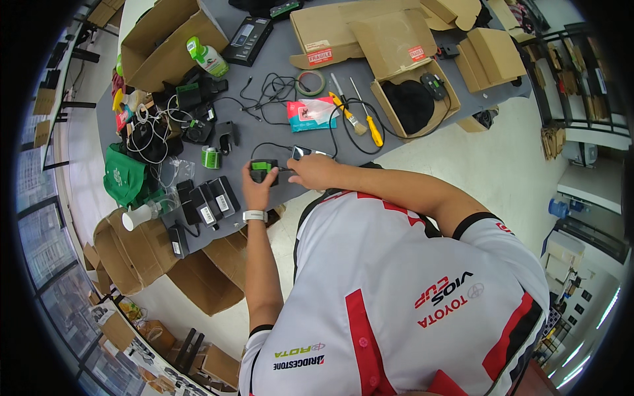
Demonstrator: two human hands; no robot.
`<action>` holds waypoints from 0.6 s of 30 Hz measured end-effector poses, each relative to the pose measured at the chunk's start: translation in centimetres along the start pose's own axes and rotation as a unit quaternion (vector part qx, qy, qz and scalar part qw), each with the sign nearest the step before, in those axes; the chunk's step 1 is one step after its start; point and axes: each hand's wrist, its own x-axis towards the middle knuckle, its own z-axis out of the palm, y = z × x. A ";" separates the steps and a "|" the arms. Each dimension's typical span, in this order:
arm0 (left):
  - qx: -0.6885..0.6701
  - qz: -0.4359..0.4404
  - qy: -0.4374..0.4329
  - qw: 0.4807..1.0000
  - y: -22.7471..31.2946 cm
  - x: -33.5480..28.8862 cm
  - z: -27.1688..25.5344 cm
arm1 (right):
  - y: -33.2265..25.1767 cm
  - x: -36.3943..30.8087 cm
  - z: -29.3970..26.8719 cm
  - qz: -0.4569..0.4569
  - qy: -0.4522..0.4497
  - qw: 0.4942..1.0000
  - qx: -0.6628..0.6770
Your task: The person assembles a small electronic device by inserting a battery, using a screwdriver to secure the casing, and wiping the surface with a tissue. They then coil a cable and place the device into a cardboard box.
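Note:
My left hand (256, 190), with a pale band on its wrist, grips a small black and green boxy device (265, 165) at the table's near edge. Close beside it, my right hand (316, 172) has its fingers pinched together. A thin dark piece runs from those fingers to the device; its kind is too small to tell. A thin black cable (269, 144) arches just beyond the device. Partly behind my right hand lies a flat, shiny phone-like thing (300, 152).
On the grey table (254, 135) lie a wipes packet (310, 113), a yellow-handled screwdriver (375, 129), a brush (356, 124), a tape roll (310, 83), black battery-like packs (211, 198) and a green bag (125, 175). An open cardboard box (383, 92) stands to the right; more boxes (205, 280) are below.

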 end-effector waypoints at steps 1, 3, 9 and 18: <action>-0.015 0.001 0.008 1.000 -1.1 0.9 -0.9 | 0.5 -0.6 -0.1 -0.010 0.015 1.000 -0.012; -0.049 0.003 0.023 0.999 -2.5 2.7 -2.3 | 1.8 -2.6 -1.0 -0.027 0.046 0.998 -0.037; 0.069 0.001 -0.005 0.998 -3.7 4.5 -2.9 | 3.1 -10.4 -5.6 0.003 0.011 1.000 -0.011; 0.209 0.041 0.011 0.977 -3.4 8.5 -0.5 | 6.5 -11.8 -1.5 -0.055 -0.065 0.709 0.700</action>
